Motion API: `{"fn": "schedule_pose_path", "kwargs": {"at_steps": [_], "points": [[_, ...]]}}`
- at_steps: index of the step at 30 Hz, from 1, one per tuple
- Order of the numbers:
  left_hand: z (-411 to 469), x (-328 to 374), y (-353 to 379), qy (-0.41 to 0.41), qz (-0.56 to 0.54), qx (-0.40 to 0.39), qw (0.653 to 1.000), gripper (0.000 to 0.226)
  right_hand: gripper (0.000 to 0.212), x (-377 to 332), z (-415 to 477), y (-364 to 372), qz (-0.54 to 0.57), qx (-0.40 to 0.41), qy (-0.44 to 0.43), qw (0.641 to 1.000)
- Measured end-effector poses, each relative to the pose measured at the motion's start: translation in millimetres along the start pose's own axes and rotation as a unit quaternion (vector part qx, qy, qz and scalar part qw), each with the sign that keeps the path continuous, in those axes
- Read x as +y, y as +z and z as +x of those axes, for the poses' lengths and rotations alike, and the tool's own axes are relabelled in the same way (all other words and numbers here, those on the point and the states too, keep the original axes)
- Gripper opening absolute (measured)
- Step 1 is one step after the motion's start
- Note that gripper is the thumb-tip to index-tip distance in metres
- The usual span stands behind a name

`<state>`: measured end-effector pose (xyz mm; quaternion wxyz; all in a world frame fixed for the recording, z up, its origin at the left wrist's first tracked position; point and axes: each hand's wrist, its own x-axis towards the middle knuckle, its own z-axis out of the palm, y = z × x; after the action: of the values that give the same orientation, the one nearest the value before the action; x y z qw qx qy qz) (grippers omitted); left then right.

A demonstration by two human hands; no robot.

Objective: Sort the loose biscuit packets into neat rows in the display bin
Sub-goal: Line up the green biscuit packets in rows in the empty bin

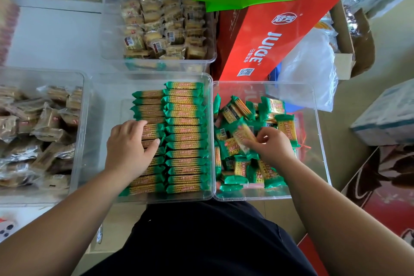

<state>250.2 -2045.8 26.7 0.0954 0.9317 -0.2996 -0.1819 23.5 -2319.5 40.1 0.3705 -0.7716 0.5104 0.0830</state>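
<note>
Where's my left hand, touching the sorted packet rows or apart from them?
Touching. The head view shows the left hand lying on the left packet row, its fingers pressed onto the wrappers.

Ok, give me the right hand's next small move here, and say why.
Probably lift the loose packet the right hand is pinching out of the jumbled bin and carry it to the display bin. The left hand rests flat on the left row, which stops short of the right row at the far end, so there is room.
</note>
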Motion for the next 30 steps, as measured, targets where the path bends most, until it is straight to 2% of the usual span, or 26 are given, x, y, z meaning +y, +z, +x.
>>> {"fn": "schedule_pose_path", "kwargs": {"at_steps": [3,6,8,11,15,24,26,28,30], "points": [[0,0,0,-0.001,0.002,-0.003,1.0,0.061,0.035,-11,1,4,0.01,-0.002,-0.053,0.999],[0,0,-2,0.001,-0.001,-0.008,1.0,0.062,0.042,-18,6,-5,0.028,-0.061,-0.085,0.994],[-1,-1,-2,0.001,-0.004,-0.012,1.0,0.062,0.05,-19,12,-11,-0.041,-0.104,-0.111,0.988],[-2,-2,-3,0.002,-0.005,-0.015,1.0,0.063,0.047,-22,18,-13,-0.176,-0.145,-0.142,0.963],[-3,-3,-4,0.006,-0.004,-0.019,1.0,0.064,0.058,-23,17,2,-0.338,-0.137,-0.226,0.903],[-4,-4,-7,0.008,-0.016,-0.027,0.999,0.062,0.077,-26,8,13,-0.438,-0.181,-0.254,0.843],[-5,-3,-7,0.008,-0.016,-0.027,0.999,0.062,0.085,-27,7,12,-0.434,-0.174,-0.246,0.849],[-4,-3,-8,0.007,-0.016,-0.028,0.999,0.062,0.091,-25,3,11,-0.383,-0.163,-0.209,0.885],[-3,-3,-8,0.009,-0.016,-0.028,0.999,0.063,0.085,-21,-2,9,-0.313,-0.124,-0.161,0.928]]}}
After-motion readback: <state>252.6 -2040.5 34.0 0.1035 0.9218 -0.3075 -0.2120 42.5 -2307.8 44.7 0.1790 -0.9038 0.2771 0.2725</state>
